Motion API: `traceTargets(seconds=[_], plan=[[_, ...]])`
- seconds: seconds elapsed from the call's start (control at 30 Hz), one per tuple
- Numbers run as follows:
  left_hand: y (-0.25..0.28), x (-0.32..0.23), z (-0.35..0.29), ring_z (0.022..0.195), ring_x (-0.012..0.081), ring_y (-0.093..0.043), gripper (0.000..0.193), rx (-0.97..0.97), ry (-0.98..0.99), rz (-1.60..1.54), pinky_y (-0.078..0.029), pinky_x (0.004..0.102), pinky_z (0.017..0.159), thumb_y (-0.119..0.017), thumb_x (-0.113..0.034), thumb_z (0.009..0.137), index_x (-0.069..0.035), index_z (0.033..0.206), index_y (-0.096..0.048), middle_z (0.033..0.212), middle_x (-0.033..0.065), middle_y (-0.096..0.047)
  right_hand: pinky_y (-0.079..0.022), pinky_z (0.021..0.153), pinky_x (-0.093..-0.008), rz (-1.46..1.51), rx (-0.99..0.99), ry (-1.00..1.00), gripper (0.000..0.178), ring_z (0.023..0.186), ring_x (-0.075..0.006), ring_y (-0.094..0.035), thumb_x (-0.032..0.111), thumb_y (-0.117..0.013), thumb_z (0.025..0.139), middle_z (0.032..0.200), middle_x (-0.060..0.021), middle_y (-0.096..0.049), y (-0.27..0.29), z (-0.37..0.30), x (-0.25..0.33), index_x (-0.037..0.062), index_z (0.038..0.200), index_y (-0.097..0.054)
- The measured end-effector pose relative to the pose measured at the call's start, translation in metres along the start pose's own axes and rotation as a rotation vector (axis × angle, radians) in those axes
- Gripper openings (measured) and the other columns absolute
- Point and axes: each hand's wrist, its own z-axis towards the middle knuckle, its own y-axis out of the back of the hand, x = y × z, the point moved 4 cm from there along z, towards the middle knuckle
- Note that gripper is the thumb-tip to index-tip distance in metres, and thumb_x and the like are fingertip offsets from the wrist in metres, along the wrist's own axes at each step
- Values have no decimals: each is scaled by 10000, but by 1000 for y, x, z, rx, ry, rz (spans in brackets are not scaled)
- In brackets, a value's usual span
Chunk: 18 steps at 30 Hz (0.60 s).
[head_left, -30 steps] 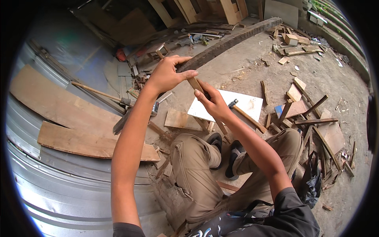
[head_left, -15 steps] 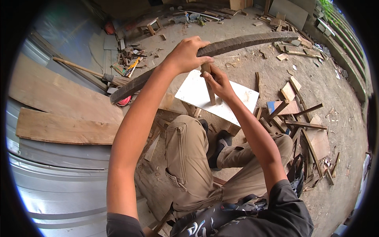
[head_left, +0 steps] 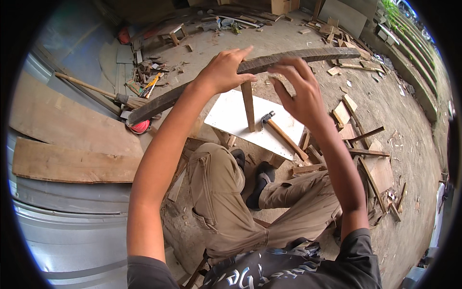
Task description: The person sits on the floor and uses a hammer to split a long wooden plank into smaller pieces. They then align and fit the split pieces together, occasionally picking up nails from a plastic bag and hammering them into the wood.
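Note:
A long dark wooden beam lies crosswise in front of me, with my left hand gripping it near its middle. Below that hand, a short wooden stick stands nearly upright, its lower end on a small white-topped stool and its top against the beam. My right hand is off the stick, raised beside the beam with fingers curved apart and slightly blurred; nothing shows in it. On the white top rests a claw hammer, its wooden handle reaching past the right edge.
Wooden offcuts are heaped on the floor to the right. Wide planks lie over metal sheeting at left. A broom, a red coil and wood scraps sit farther left. A small wooden stool stands behind.
My right hand has let go of the short stick and moved right, up toward the beam. The hammer has come into sight on the white top. My left hand keeps its hold.

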Motion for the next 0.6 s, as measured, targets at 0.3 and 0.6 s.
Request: traceTargets(seconds=[0.3, 0.6], plan=[[8, -3, 2, 910, 303, -685, 911, 70, 121, -205, -525, 403, 829, -863, -299, 682, -144, 1452, -400, 947, 145, -713, -378, 1038, -451, -64, 690, 62, 439, 1107, -288, -561, 150, -603, 933, 1177, -107, -602, -40, 38, -45, 241, 1362, -578], [16, 9, -17, 837, 273, -692, 495, 223, 276, -24, -524, 384, 763, -813, -437, 727, -67, 1035, -697, 897, 118, -722, -365, 1035, -429, -129, 607, 138, 412, 1114, -237, -562, 189, -565, 959, 1141, -81, -591, -48, 34, -47, 307, 1353, -583]])
